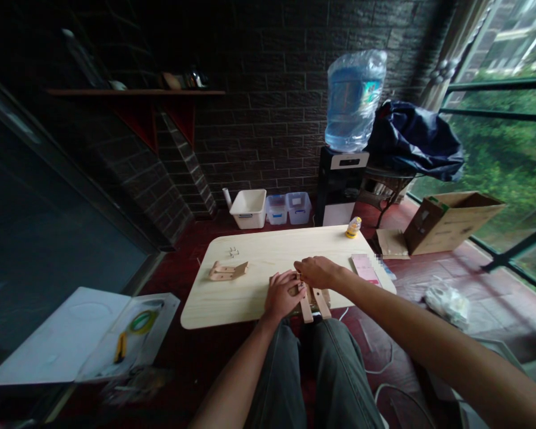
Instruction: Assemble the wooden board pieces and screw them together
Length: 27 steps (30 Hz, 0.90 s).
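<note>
At the near edge of the pale wooden table (pixel 245 304), wooden pieces (pixel 322 304) with holes lie partly over the edge, above my knees. My left hand (pixel 283 292) presses on them from the left, fingers bent over the wood. Just right of it, my right hand (pixel 315 272) is closed with its fingertips at the upper end of the wood; what it pinches is too small to make out. A separate wooden assembly (pixel 227 272) sits on the left part of the table, with several small metal parts (pixel 234 252) behind it.
A yellow-capped bottle (pixel 353 227) stands at the far right corner, with a pink paper (pixel 365 268) near the right edge. Beyond are plastic bins (pixel 249 210), a water dispenser (pixel 339 185) and a cardboard box (pixel 446 223). An open white case (pixel 129 333) is at lower left.
</note>
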Motion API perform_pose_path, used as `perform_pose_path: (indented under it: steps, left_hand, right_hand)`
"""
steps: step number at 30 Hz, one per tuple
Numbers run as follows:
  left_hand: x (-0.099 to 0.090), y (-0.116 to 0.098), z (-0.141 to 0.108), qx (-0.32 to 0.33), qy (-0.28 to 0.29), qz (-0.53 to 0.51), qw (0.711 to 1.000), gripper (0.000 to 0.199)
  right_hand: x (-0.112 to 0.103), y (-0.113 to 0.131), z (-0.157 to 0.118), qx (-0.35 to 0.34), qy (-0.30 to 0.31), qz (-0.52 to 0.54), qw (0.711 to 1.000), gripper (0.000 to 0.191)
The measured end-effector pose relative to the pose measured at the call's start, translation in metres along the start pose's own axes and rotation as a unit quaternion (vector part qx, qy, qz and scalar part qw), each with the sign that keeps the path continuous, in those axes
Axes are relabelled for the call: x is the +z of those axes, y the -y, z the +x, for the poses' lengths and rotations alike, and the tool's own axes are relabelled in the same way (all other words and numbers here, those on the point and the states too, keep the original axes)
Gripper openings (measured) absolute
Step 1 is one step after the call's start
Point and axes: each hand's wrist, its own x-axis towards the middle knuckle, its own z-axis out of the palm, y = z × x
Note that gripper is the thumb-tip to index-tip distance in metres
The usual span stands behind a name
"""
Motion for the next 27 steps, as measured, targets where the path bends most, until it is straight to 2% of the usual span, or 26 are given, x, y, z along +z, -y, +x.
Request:
perform_pose_path:
  steps: [4, 10, 16, 23, 27]
  left_hand:
    - [-0.001, 0.001, 0.000, -0.011, 0.010, -0.005, 1.000, 0.023]
    - [-0.001, 0.003, -0.001, -0.007, 0.010, -0.009, 1.000, 0.025]
    - [-0.001, 0.004, -0.002, -0.009, 0.006, -0.009, 1.000, 0.022]
    - [-0.004, 0.003, -0.003, -0.005, 0.008, -0.007, 1.000, 0.018]
    - [-0.003, 0.004, -0.004, -0.003, 0.005, -0.005, 1.000, 0.019]
  right_hand:
    - [0.003, -0.002, 0.001, 0.006, 0.004, -0.011, 1.000, 0.027]
    - [0.004, -0.007, 0.000, 0.014, 0.012, 0.012, 1.000, 0.033]
    - [-0.002, 0.004, 0.001, -0.005, -0.001, -0.005, 1.000, 0.028]
    - [-0.012, 0.014, 0.000, 0.028, 0.004, -0.004, 1.000, 0.030]
    - [-0.016, 0.015, -0.001, 0.014, 0.003, -0.009, 1.000, 0.029]
